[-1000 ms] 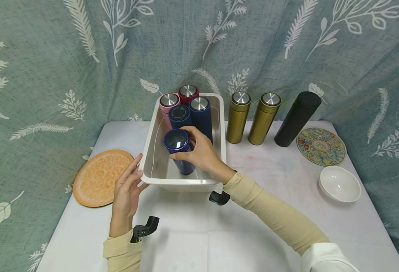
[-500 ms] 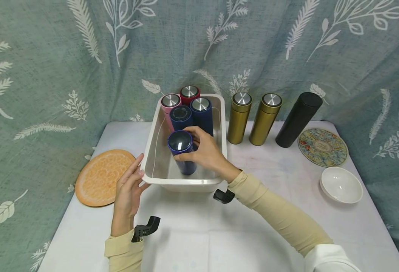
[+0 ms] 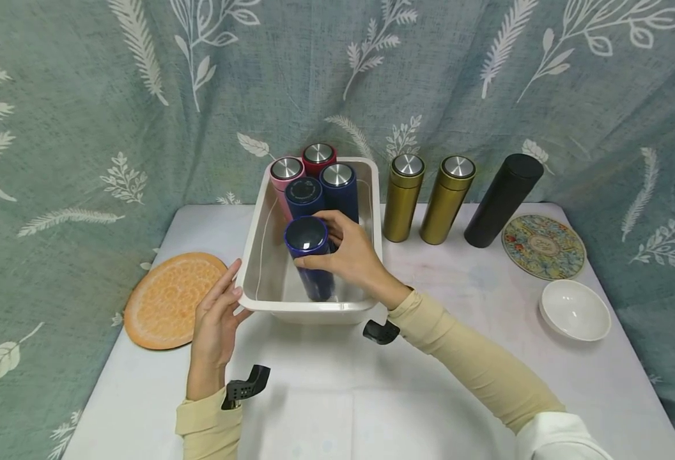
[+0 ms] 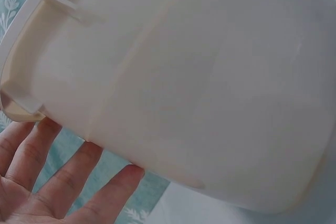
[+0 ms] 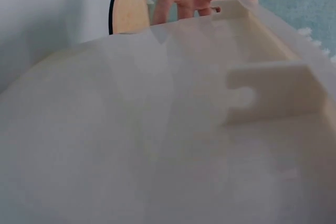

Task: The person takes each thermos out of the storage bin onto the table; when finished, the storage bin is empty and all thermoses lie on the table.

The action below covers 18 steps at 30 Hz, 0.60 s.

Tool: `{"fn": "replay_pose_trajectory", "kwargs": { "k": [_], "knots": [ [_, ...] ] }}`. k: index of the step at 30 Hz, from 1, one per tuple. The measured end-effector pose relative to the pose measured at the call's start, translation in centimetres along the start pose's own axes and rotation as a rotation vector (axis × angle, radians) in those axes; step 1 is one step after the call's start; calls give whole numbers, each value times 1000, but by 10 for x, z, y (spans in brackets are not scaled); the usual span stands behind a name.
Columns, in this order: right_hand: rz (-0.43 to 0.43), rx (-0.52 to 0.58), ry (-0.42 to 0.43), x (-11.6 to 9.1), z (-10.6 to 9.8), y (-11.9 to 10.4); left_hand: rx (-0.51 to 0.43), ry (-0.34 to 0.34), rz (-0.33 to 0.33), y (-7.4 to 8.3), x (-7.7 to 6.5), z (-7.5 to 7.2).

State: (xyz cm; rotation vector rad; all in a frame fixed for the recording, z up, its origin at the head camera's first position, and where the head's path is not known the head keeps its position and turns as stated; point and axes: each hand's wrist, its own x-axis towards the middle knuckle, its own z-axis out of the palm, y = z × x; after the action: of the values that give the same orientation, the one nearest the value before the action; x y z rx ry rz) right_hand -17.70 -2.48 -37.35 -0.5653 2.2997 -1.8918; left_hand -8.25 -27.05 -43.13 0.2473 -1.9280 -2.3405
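Observation:
In the head view my right hand (image 3: 351,252) grips a shiny blue thermos flask (image 3: 314,278) near its dark lid, inside the front part of a white plastic tub (image 3: 309,306). Behind it in the tub stand several more flasks: a dark blue one with a black lid (image 3: 304,195), a navy one with a steel lid (image 3: 340,191), a pink one (image 3: 282,185) and a red one (image 3: 319,156). My left hand (image 3: 217,319) rests its extended fingers against the tub's left front corner. In the left wrist view its fingertips (image 4: 131,174) touch the tub's outer wall.
Right of the tub stand two gold flasks (image 3: 403,204) (image 3: 447,204) and a black flask (image 3: 501,201). Farther right lie a patterned round mat (image 3: 544,248) and a white bowl (image 3: 575,311). An orange round mat (image 3: 170,303) lies left of the tub. A patterned curtain (image 3: 291,76) hangs behind.
My right hand has shifted slightly rightward with the blue flask, whose base now sits a little nearer the tub's front wall. My left hand stays at the corner.

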Motion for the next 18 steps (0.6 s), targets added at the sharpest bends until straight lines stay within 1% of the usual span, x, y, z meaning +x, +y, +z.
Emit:
{"fn": "replay_pose_trajectory", "kwargs": {
  "k": [6, 9, 18],
  "knots": [
    [15, 42, 53, -3, -5, -8, -20, -12, -7, 0, 1, 1],
    [4, 62, 74, -5, -6, -13, -28, -11, -10, 0, 1, 0],
    [-144, 104, 120, -13, -12, -35, -30, -3, -17, 1, 0, -2]
  ]
}}
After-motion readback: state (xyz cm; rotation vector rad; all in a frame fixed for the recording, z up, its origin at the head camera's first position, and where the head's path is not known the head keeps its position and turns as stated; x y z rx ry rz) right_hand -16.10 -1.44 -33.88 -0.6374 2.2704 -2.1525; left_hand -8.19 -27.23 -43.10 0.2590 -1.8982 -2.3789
